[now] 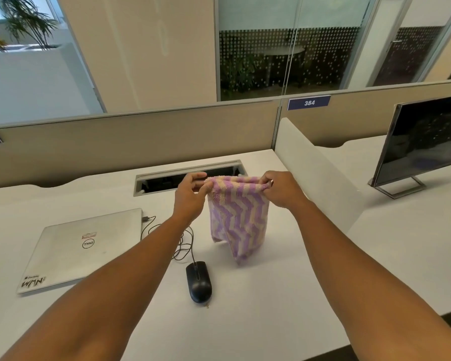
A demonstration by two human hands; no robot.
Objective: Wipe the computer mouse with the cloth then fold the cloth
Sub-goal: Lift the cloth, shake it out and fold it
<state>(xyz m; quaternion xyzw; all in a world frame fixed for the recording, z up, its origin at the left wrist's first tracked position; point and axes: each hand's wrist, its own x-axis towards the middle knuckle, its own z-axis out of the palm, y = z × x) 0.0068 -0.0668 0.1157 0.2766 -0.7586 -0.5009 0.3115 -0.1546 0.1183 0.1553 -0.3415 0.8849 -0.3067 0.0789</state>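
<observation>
Two hands, the left hand [190,190] and right hand [280,187], pinch closed on the top corners of a soft, light, floppy striped cloth [237,217] hanging mid-desk [284,295], beyond the black computer mouse [199,281] near the front edge.

white desk [258,324], closed laptop [84,246], black mouse [199,281], tangled cable [185,241]

A closed silver Dell laptop [84,246] lies on the white desk [284,295]. Behind it, an open cable tray [167,179]. Dark monitor [425,139] stands far right, placard 384 [309,102] above.
</observation>
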